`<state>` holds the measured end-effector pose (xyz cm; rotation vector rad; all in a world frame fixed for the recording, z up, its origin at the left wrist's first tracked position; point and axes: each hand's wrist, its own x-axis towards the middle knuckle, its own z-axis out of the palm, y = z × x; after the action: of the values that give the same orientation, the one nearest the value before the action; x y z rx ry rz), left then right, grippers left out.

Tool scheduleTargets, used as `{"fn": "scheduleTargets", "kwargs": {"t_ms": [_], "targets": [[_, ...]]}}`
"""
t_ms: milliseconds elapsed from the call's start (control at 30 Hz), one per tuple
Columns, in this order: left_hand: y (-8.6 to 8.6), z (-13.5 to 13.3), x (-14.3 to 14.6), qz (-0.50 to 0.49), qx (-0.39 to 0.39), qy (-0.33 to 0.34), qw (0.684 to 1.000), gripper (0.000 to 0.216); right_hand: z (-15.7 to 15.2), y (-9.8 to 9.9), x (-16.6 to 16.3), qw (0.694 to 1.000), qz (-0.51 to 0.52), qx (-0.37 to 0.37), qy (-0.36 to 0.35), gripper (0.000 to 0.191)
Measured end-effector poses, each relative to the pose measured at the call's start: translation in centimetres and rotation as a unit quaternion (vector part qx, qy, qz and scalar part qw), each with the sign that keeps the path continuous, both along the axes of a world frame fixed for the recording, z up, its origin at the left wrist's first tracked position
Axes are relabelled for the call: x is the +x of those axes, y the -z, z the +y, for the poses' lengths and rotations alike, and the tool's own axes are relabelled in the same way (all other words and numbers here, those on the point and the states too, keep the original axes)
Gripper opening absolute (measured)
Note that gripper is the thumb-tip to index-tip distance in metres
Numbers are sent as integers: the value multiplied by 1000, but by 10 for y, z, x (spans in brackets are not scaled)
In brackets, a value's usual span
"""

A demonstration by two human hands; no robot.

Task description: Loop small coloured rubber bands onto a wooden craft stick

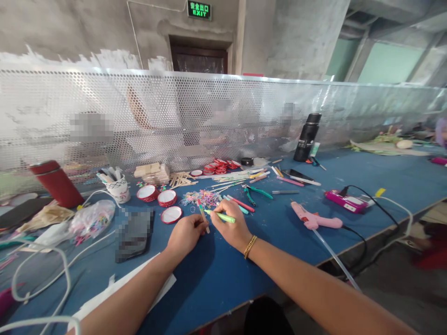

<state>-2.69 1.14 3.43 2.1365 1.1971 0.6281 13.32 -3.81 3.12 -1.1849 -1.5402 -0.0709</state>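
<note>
My left hand (186,235) pinches a narrow wooden craft stick (203,215) just above the blue table. The stick's upper end is coloured red, with green below it. In my right hand (232,228) is a light green marker (223,217), held like a pen, its tip at the coloured part of the stick. Close behind my hands lies a pile of tangled coloured bits (200,198). Red and teal markers (240,204) lie beside my right hand. Left of the pile are small round red-rimmed tins (171,214) with white insides.
A pink glue gun (314,217) with a cord lies to the right, near a magenta device (346,201). Teal pliers (256,193), a black bottle (307,138), a red bottle (57,184), a cup of pens (118,188) and a phone (134,235) surround the work area. A perforated screen (160,111) stands behind.
</note>
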Motion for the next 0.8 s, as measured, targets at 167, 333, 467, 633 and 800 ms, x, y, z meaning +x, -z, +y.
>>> {"fn": "scheduleTargets", "kwargs": {"t_ms": [167,333,467,633,800], "targets": [[-3,-2,0,-4,0,2,1000,26,3,5,0,1000,-17,2,-15,17],[-3,-4,0,-1,3,1,1000,25,5,7,0,1000,-25,-2,-7,17],[-2,-4,0,5,4,-9,1000,27,5,6,1,1000,-16,10,18,19],[-2,-4,0,-1,0,-6,1000,27,4,6,0,1000,-18,3,-16,16],[-2,-3,1,0,9,-10,1000,27,4,5,0,1000,-16,5,6,17]]}}
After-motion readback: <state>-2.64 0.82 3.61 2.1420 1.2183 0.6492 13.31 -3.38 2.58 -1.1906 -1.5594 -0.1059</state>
